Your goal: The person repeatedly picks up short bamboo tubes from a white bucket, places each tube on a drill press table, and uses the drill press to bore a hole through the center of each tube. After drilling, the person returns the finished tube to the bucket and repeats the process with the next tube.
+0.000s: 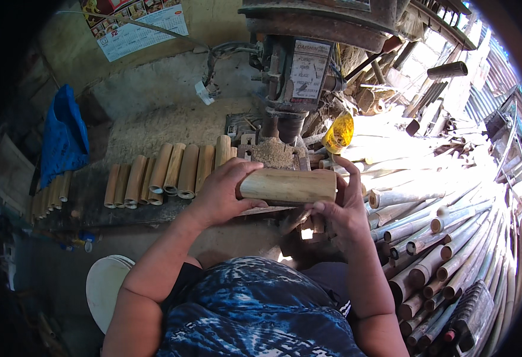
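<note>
A rough concrete wall [154,83] is hung with a calendar [136,21] and a blue cloth [64,134]. Strong daylight is cast from the right, where corrugated sheeting [499,77], possibly a roof, is seen.

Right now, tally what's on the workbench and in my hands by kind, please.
Bamboo section held in both hands: 1
Cut bamboo tubes lined up on the bench: about 9
Blue cloth: 1
Yellow object by the drill press: 1
Total: about 12

Pale bamboo section [288,185], level, crosswise
</note>
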`<state>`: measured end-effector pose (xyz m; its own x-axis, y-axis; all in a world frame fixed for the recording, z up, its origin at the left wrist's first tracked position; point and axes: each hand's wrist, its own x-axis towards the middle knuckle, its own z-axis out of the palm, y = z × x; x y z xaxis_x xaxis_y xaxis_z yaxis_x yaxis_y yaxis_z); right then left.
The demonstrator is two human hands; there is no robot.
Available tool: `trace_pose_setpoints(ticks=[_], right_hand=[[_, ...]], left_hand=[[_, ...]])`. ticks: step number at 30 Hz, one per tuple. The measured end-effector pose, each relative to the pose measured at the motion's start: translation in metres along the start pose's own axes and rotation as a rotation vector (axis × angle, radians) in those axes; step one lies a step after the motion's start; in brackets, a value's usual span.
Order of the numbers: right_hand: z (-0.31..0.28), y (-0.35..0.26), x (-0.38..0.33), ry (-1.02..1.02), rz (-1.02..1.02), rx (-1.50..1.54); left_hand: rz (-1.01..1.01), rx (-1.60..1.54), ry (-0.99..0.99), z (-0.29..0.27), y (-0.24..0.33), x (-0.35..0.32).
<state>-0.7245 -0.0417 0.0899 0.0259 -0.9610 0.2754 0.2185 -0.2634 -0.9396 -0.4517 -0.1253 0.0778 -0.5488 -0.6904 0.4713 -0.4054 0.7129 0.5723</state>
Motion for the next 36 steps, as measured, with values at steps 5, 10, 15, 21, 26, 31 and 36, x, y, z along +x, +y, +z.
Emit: trace_pose_setpoints(ticks=[5,10,15,21,26,31,36], right_hand=[[-0.013,0.0,0.017,-0.018,0.126,-0.301],[-0.019,0.012,0.035,-0.05,-0.038,-0.678],[-0.017,0.019,0.049,-0.055,0.074,-0.673],[-0.028,-0.026,0.08,0.218,-0.007,-0.884],[-0.055,-0.121,0.129,0.339,-0.574,-0.623],[-0.053,-0.192,0.167,0.201,-0.582,-0.634],[-0.034,-0.195,0.17,0.254,-0.557,-1.095]], left_hand=[[-0.073,-0.138,0.038,0.0,-0.009,-0.002],[-0.155,-0.161,0.0,-0.006,-0.018,-0.003],[-0.209,-0.157,0.061,-0.002,-0.027,0.001],[-0.236,-0.215,0.032,-0.002,-0.035,0.005],[-0.297,-0.241,0.022,-0.004,-0.036,0.009],[-0.276,-0.238,0.011,-0.005,-0.036,0.012],[-0.271,-0.236,0.011,-0.005,-0.036,0.012]])
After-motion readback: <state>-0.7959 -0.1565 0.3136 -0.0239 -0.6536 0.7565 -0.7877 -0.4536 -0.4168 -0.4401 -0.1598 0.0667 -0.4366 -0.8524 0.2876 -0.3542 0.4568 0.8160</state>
